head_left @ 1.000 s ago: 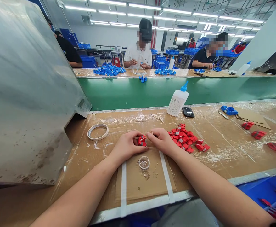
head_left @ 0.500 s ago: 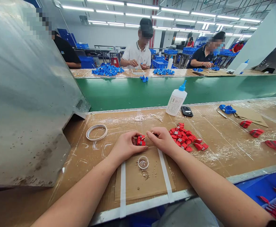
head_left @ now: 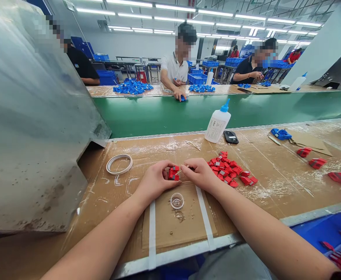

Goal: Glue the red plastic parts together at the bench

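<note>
My left hand (head_left: 152, 179) is closed around a small red plastic part (head_left: 173, 174) with grey patches, held above the cardboard sheet. Pinched in my right hand (head_left: 200, 173) is a thin pale stick (head_left: 183, 169), its end pointing at the red part; whether they touch I cannot tell. Just below the hands, a small clear cup (head_left: 177, 200) stands on the cardboard sheet (head_left: 182, 235), which has white tape strips along its sides. Beside my right hand lies a heap of similar red parts (head_left: 227, 168).
A white bottle (head_left: 217, 125) with a blue nozzle stands behind the hands, beside a small black device (head_left: 231, 137). A tape roll (head_left: 119, 164) lies left. A metal housing (head_left: 36, 128) bounds the left side. Beyond the green belt (head_left: 153, 114), co-workers sit at blue parts (head_left: 133, 86).
My hands stay almost in place; the stick has shifted slightly at the red part. Across the belt, a co-worker has leaned forward and reached a hand onto the blue parts there.
</note>
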`<state>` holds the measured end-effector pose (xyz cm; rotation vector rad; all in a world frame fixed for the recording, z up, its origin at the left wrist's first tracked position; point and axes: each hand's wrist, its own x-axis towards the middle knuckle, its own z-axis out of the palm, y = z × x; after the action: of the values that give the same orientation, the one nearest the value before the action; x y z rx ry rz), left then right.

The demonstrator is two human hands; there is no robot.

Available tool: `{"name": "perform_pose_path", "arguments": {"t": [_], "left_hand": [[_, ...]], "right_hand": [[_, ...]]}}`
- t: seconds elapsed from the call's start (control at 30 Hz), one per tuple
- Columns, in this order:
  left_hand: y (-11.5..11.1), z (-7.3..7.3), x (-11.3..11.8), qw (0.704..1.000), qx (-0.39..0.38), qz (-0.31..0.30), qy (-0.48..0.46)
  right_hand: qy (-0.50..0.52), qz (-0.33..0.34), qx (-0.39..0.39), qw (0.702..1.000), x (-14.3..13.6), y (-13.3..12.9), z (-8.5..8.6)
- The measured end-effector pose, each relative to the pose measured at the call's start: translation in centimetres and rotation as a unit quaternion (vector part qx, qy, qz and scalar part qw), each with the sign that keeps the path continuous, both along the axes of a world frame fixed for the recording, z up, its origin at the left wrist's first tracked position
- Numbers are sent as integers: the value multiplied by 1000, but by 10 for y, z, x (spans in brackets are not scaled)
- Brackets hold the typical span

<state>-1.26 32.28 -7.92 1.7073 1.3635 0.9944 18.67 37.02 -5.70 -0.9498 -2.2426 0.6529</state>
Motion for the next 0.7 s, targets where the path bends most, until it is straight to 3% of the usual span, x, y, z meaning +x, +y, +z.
{"name": "perform_pose_path", "arguments": {"t": [0.7], "left_hand": [[2,-5,1,1000,-9,0,-9]], "right_hand": [[14,30,19,999,-2,-5,8]]}}
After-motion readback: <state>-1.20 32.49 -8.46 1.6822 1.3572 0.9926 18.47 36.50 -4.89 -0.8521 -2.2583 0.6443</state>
